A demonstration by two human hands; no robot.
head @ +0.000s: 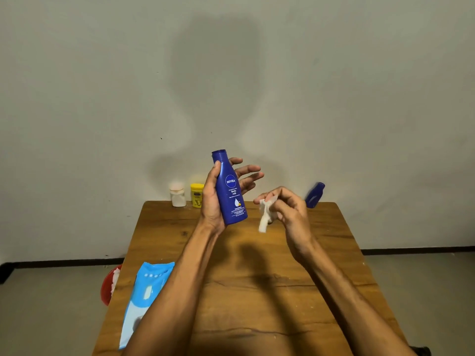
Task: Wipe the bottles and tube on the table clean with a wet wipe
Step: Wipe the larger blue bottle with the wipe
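Fingers [248, 173] of the left hand [214, 201] are standing spread and nearly straight behind the blue bottle [230, 194], while the thumb is pressing on its front. So the bottle is being held upright, a little tilted, between thumb and palm, above the far half of the counter [257, 291]. The right hand [288, 209] is pinching a crumpled wet wipe [264, 217], its fingertips closed together on it. The wipe is hanging just beside the bottle and is not touching it. At the far edge a white jar [177, 196] and a yellow tube [197, 196] are standing side by side, and a second blue bottle [314, 195] is standing at the far right corner. A pale blue wipe pack [144, 296] is lying at the near left. I am judging that the held bottle is the one being cleaned, with the wipe not yet on it. The next move is calling for laying the wipe against the bottle wall and rubbing, while the left hand is turning the bottle to offer every side.
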